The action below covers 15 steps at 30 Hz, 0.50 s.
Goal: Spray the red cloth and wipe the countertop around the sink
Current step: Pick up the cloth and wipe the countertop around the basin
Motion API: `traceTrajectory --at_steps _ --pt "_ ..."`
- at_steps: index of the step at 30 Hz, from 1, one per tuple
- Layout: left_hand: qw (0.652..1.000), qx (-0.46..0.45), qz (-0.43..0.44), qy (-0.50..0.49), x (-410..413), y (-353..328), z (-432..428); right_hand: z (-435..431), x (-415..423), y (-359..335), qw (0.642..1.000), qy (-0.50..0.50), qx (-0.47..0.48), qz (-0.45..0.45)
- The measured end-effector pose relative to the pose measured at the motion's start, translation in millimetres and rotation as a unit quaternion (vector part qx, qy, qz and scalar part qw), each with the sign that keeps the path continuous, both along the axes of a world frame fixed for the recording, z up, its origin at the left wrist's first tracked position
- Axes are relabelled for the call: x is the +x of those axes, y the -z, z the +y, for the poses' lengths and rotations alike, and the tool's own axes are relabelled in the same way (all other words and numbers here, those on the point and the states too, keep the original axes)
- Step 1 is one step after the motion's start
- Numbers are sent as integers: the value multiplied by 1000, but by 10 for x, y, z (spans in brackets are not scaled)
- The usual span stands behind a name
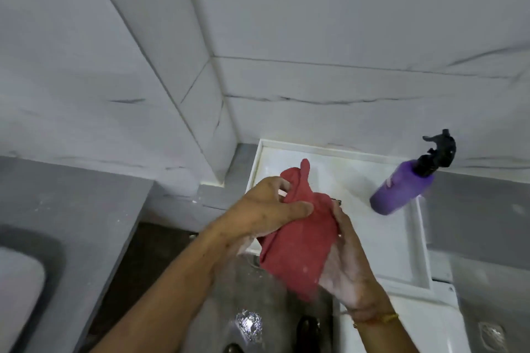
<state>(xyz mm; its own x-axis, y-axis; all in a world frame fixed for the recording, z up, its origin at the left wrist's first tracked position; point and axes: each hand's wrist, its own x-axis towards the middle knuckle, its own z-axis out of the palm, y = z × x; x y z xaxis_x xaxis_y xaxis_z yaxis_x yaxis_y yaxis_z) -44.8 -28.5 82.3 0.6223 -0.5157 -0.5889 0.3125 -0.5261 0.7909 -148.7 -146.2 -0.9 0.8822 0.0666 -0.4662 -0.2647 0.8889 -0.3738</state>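
1. Closest to me, both hands hold the red cloth point(298, 238) up in the air. The left hand point(266, 209) pinches the top of it with thumb and fingers. The right hand point(348, 264) is cupped under the side, fingers curled on the cloth.
2. The cloth hangs bunched and folded, with one corner sticking up.
3. I think the person is getting the cloth ready to spray. It would help to spread it flat in one hand, so the spray lands on a wide patch — not on a lump.
4. A bit farther, the purple spray bottle point(401, 189) stands near the right hand but not touching it. Its black top points up and left.
5. The bottle stands on a white tray-like top point(387, 238) with a raised edge.
6. Gray countertop point(71, 209) lies to the left — a sink point(20, 281) shows at the far left edge.
7. Behind it all, gray marble-look walls point(344, 37) meet in a corner.
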Motion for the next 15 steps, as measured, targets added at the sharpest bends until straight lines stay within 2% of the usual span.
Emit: traceTrajectory --at_steps 2,5,8,10,12,15 --pt "1000 -2 9 -3 -95 -137 199 100 56 -98 1000 -7 15 -10" --pt "995 -13 6 -95 -251 -196 572 278 178 -249 1000 -27 -9 13" --pt "983 -18 -26 -183 -363 -158 939 477 305 -343 992 -104 -25 71" --pt "970 -7 -60 -234 -465 -106 1332 791 389 -450 979 -171 -41 102" --pt "959 31 -92 -267 -562 -16 1712 1092 456 -516 972 -189 -80 115" --pt "928 52 -121 -349 -664 105 2276 1510 532 -537 969 -200 -79 124"
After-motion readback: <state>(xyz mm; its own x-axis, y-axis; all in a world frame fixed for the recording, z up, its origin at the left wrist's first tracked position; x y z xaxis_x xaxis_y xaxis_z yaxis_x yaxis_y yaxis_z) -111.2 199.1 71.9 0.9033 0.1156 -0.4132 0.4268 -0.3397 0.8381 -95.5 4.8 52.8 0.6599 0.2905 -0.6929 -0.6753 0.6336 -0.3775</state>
